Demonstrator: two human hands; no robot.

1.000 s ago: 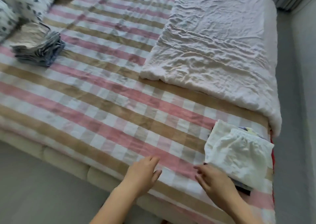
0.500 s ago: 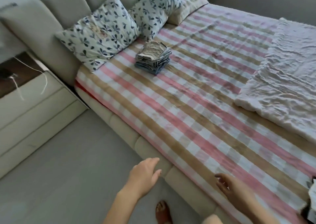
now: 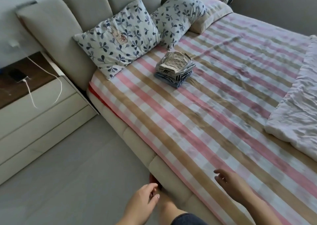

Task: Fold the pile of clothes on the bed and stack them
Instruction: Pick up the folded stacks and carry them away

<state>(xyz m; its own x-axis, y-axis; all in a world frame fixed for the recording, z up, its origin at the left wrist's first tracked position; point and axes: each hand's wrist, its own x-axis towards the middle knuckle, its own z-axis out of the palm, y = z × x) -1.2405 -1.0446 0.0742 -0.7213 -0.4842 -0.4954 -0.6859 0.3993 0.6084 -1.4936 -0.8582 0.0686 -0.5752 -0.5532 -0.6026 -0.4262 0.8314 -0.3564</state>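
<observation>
A small stack of folded clothes [image 3: 175, 71], grey, striped and blue, sits on the striped bed [image 3: 205, 121] just below the pillows. My left hand [image 3: 140, 202] hangs over the floor beside the bed's edge, fingers loosely curled, holding nothing. My right hand [image 3: 231, 183] hovers over the near edge of the bedsheet, fingers relaxed and empty. Both hands are far from the stack.
Two leaf-print pillows [image 3: 120, 37] lean on the padded headboard [image 3: 56, 34]. A crumpled white quilt [image 3: 295, 108] lies on the bed's right side. A bedside cabinet [image 3: 34, 104] with a phone and white cable stands at left. Grey floor [image 3: 68, 173] lies between it and me.
The view swung left from the bed's foot towards the headboard; the white folded pile at right left the view. Both hands dropped lower and stayed empty.
</observation>
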